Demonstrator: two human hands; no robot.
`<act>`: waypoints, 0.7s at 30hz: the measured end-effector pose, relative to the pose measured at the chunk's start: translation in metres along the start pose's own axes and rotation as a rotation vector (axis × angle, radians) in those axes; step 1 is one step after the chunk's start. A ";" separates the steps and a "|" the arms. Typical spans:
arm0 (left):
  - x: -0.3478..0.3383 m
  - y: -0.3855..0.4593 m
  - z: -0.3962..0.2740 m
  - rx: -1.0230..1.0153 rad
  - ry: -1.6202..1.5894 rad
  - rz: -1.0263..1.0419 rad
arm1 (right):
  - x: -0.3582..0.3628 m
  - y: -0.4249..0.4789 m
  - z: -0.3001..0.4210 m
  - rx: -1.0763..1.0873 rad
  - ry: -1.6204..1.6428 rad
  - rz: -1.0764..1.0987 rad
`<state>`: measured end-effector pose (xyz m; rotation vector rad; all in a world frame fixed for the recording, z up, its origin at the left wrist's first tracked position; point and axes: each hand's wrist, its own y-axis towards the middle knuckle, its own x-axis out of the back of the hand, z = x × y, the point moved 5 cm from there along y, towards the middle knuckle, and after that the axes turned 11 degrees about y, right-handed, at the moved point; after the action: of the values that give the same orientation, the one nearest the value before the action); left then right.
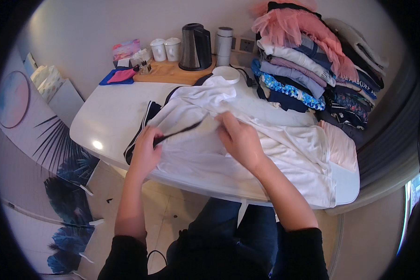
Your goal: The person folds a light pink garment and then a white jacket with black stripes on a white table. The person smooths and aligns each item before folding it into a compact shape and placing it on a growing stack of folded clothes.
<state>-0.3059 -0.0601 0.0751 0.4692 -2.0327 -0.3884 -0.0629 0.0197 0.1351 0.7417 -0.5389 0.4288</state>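
A white shirt [294,150] with dark trim lies spread over the white table, its hem towards the right end. My left hand [145,150] grips its cloth by the dark-trimmed edge near the table's front left. A dark sleeve band [140,131] with white stripes lies just beyond that hand. My right hand [239,140] is above the middle of the shirt, its blurred fingers closed on a raised fold of white cloth. Between the two hands a dark strip of trim [183,130] runs taut at a slant.
Folded clothes [294,70] stand in tall stacks at the back right, a pink tulle piece on top. A peach cloth [339,147] lies at the right end. Along the wall, a wooden board [168,73] bears an electric kettle [195,49] and lidded mugs [172,49]. A white bowl [227,74] sits behind the shirt.
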 end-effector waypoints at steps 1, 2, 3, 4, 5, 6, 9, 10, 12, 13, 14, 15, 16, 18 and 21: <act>-0.004 0.011 0.001 -0.001 -0.011 -0.038 | 0.000 0.015 -0.004 0.015 -0.027 -0.050; -0.011 0.022 0.003 -0.002 -0.023 -0.077 | -0.002 0.029 -0.013 0.030 -0.054 -0.100; -0.016 0.030 0.009 0.002 -0.026 -0.115 | -0.006 0.043 -0.023 0.046 -0.071 -0.148; -0.023 0.035 0.022 -0.022 0.082 -0.128 | -0.015 0.057 -0.039 0.003 -0.061 -0.100; -0.034 0.046 0.028 0.053 -0.022 0.034 | -0.018 0.066 -0.061 -0.049 -0.063 -0.060; -0.041 0.054 0.034 0.136 -0.120 0.193 | -0.024 0.072 -0.079 -0.095 -0.058 -0.014; -0.056 0.082 0.036 0.266 -0.246 0.490 | -0.032 0.074 -0.114 -0.179 0.049 0.068; -0.059 0.088 0.034 0.243 -0.274 0.500 | -0.032 0.071 -0.122 -0.240 0.073 0.088; -0.070 0.103 0.044 0.226 -0.374 0.569 | -0.033 0.063 -0.136 -0.359 0.125 0.133; -0.076 0.109 0.045 0.212 -0.383 0.561 | -0.030 0.064 -0.146 -0.385 0.129 0.196; -0.081 0.114 0.047 0.199 -0.391 0.552 | -0.027 0.068 -0.156 -0.410 0.134 0.260; -0.083 0.119 0.039 0.181 -0.399 0.551 | -0.025 0.071 -0.154 -0.442 0.138 0.318; -0.084 0.121 0.035 0.196 -0.437 0.596 | -0.018 0.077 -0.149 -0.402 0.121 0.238; -0.084 0.123 0.033 0.280 -0.478 0.635 | -0.018 0.090 -0.133 -0.279 0.131 0.145; -0.085 0.123 0.043 0.337 -0.555 0.637 | -0.024 0.088 -0.119 -0.176 0.111 0.117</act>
<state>-0.3254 0.0912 0.0465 -0.1305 -2.6581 0.2500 -0.0934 0.1603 0.0930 0.5156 -0.5100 0.5205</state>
